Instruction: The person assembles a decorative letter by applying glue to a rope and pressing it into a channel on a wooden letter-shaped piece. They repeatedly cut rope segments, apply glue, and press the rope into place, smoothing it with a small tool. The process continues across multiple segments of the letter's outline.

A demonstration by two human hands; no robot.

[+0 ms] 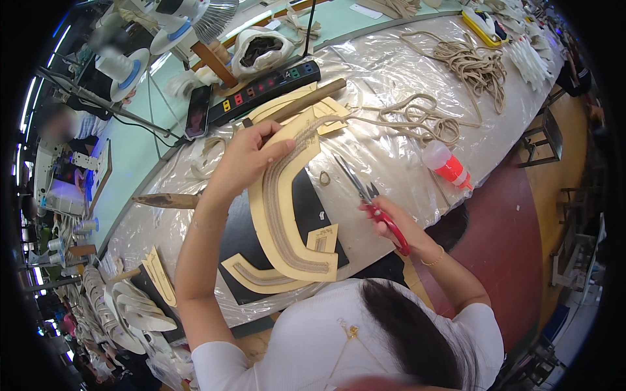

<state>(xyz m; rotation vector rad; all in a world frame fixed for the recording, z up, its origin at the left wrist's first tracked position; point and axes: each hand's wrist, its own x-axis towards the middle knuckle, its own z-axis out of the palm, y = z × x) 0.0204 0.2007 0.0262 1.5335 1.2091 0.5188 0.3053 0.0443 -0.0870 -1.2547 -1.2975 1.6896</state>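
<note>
Your left grip (pixel 251 156) pinches the upper end of a curved yellow card (pixel 262 218), a beige cord (pixel 277 225) laid along its bend. The card lies over a black board (pixel 235 228) on the plastic-covered worktop (pixel 358 251). From the card's top, the cord seems to run on rightward into loose loops, though the join is too small to be sure. Further right, your right grip (pixel 391 221) is wrapped around the red-handled scissors (pixel 397 236), blades aimed up-left. Beyond them is a red-and-clear bottle (pixel 447 165) near the worktop's edge.
</note>
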